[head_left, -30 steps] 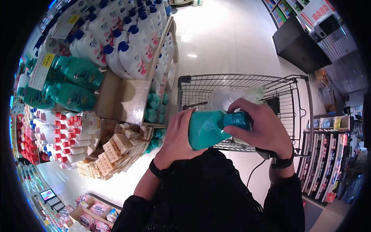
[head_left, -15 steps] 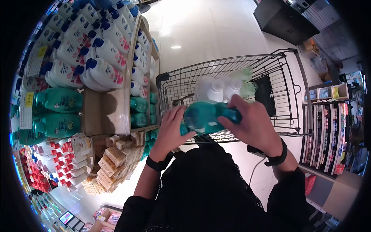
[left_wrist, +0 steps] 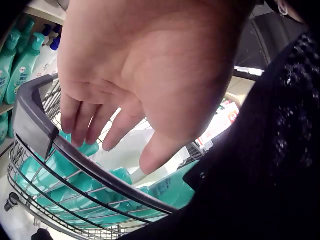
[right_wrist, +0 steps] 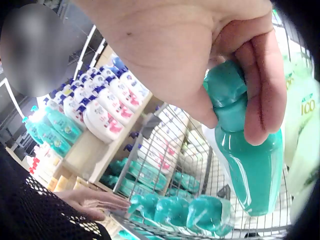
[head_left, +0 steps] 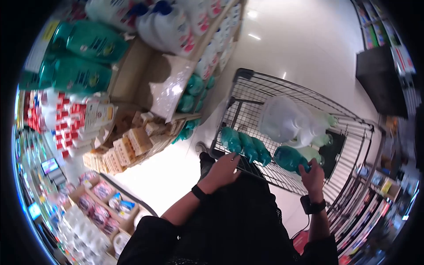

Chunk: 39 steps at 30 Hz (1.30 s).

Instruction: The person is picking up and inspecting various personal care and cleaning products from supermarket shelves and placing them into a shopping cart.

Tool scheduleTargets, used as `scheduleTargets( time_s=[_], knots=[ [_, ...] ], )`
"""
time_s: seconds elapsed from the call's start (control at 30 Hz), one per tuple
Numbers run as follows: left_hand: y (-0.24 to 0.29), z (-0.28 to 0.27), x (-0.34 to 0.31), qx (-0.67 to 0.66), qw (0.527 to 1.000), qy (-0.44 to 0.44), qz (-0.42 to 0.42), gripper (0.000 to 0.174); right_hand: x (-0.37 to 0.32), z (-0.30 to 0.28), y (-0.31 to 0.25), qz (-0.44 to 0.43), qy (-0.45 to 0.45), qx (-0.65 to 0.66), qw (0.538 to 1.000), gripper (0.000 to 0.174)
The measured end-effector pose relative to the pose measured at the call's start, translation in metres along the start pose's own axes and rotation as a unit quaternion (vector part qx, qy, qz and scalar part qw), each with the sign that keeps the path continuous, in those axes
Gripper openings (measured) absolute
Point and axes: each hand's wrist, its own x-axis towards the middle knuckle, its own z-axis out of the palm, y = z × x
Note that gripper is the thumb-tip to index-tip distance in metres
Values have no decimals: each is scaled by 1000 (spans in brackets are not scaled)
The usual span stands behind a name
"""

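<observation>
My right hand [head_left: 314, 180] pinches the capped neck of a green bottle [head_left: 289, 159] inside the cart; in the right wrist view that bottle [right_wrist: 250, 170] hangs base down from the thumb and fingers of the hand [right_wrist: 200, 55]. Several other green bottles [head_left: 247, 145] lie side by side at the cart's near left end. My left hand [head_left: 222, 171] is over the cart's near rim beside them, holding nothing. In the left wrist view the fingers of this hand [left_wrist: 145, 75] hang relaxed above the rim [left_wrist: 107, 177] and green bottles [left_wrist: 75, 192].
White bottles [head_left: 282, 119] and pale green bottles [head_left: 314, 154] lie in the cart's middle and right. A shelf [head_left: 168, 88] with green and white bottles stands at the left, with boxed goods [head_left: 128, 150] lower down. A black cabinet [head_left: 380, 79] stands at the far right.
The green bottle has gone from between both hands down into the cart, still gripped by my right hand. My left hand has let go of it. The view has turned, showing more green bottles.
</observation>
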Motion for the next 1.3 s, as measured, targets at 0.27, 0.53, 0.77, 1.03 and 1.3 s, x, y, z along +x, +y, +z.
scheduleTargets(
  time_s=[0.27, 0.53, 0.77, 1.03, 1.3],
  knots=[
    [-22, 10, -13, -86, 994, 31, 60, 39, 52, 130, 67, -85, -62, 67, 992, 39],
    [-29, -9, -7, -189, 981, 16, 44, 33, 57, 136, 15, 56, -188, 193, 961, 43],
    [-45, -1, -1, -156, 985, 30, 61, 28, 61, 148, 26, -3, -251, 159, 955, 54],
    [-43, -6, 4, -151, 987, 27, 42, 25, 65, 121, 8, 12, -309, 87, 947, 66],
    [-42, -9, 6, -189, 982, 28, 15, 20, 72, 125, 8, 76, -292, 63, 951, 55]
  ],
)
